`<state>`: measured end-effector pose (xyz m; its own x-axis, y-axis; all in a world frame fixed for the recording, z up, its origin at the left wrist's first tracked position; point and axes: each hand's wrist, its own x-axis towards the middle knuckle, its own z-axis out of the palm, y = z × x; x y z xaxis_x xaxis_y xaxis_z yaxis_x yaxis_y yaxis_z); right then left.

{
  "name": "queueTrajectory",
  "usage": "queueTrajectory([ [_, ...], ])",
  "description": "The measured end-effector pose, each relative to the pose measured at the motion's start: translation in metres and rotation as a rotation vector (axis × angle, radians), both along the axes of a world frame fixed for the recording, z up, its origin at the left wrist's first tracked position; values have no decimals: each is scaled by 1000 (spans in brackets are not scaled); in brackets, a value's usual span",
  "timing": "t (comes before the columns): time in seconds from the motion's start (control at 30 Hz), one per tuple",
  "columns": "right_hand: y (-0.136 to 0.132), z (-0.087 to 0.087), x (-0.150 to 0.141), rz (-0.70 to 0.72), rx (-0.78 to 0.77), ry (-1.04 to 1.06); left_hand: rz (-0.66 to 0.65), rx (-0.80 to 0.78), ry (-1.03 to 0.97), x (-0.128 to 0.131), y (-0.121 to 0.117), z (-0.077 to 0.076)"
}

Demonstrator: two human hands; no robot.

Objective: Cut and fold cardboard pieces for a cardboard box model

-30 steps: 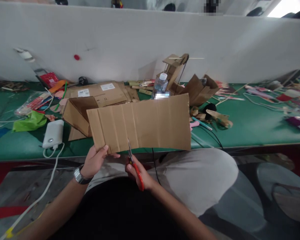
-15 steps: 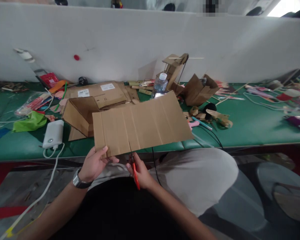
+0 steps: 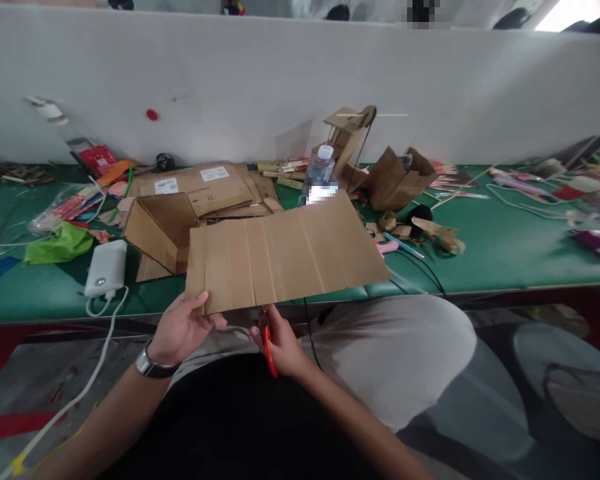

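Observation:
My left hand (image 3: 183,327) grips the lower left corner of a flat, creased cardboard sheet (image 3: 285,257), thumb on top and fingers underneath. The sheet is held tilted above my lap, in front of the green table. A short slit runs up from its near edge. Just below that edge, my right hand (image 3: 283,343) is closed around red-handled scissors (image 3: 269,343). The scissors' blades are mostly hidden by the sheet's edge and my fingers.
Behind the sheet stand an open cardboard box (image 3: 163,230), flattened cardboard (image 3: 235,187), a water bottle (image 3: 321,167) and a cardboard construction (image 3: 350,143). A white power bank (image 3: 106,267) with a cable lies left. Cardboard scraps (image 3: 437,233) and pink-handled scissors (image 3: 387,247) lie right.
My left hand has shifted slightly left and down along the sheet's corner. The sheet has tilted a little, and the scissors have come down slightly from the slit.

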<state>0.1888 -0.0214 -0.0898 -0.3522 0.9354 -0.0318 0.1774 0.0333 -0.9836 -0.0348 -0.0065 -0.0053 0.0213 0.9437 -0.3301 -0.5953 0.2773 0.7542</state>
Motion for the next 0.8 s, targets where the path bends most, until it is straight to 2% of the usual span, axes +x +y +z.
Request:
queueTrajectory([
  [0.13, 0, -5, -1, 14, -48, 103, 33, 58, 13, -5, 4, 5],
  [0.27, -3, 1, 2, 181, -57, 191, 116, 135, 61, -9, 8, 10],
  [0.4, -5, 8, 6, 291, -56, 232, 126, 172, 127, -10, 10, 10],
  [0.6, -5, 5, 4, 274, -92, 280, 90, 186, 158, -9, 7, -3],
  [0.8, -6, 6, 1, 223, -133, 357, -8, 168, 243, -11, 1, -16],
])
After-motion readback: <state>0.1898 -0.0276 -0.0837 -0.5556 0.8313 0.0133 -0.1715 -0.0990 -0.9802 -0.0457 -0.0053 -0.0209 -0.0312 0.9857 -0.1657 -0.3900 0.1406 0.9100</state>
